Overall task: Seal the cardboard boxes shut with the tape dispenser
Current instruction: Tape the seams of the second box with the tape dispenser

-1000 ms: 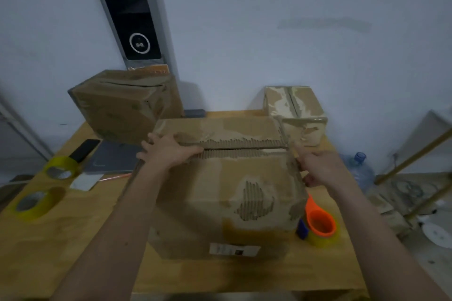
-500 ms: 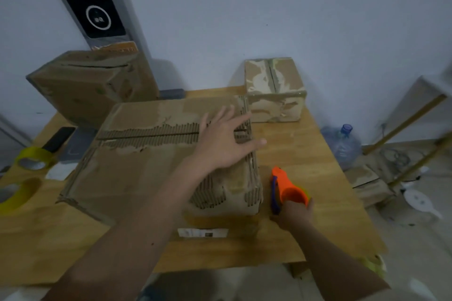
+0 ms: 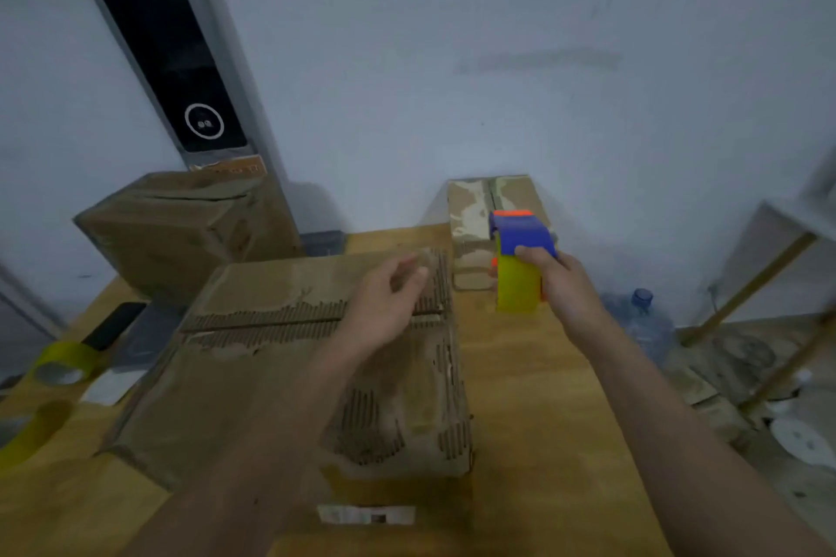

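The tape dispenser (image 3: 520, 260), a blue and orange body carrying a yellow roll, was held aloft above the right-hand part of the wooden table (image 3: 534, 398), just beyond the right end of the large cardboard box (image 3: 289, 357) and in front of a small box (image 3: 470, 213) by the wall. It was gripped by the right hand (image 3: 558, 285), whose fingers were wrapped closed about its blue body, the thumb laid on top. The tool was judged to be light and rigid, its plastic fairly smooth, so that a full grip round the body, as seen, was thought the safest hold; the cutting edge could not be made out and was best kept away from the fingers.

The large box lay with its flaps closed and the centre seam bare of tape. Its outer paper was torn away in places, exposing the corrugation, so it was judged soft and easily crushed, and tape might bond poorly to the ragged surface. The left hand (image 3: 389, 303) was seen over the right end of the seam, loosely curled and holding nothing; whether it touched the cardboard could not be told because of blur. A third box (image 3: 181, 231) stood at the back left, and yellow tape rolls (image 3: 63, 364) lay at the left edge.
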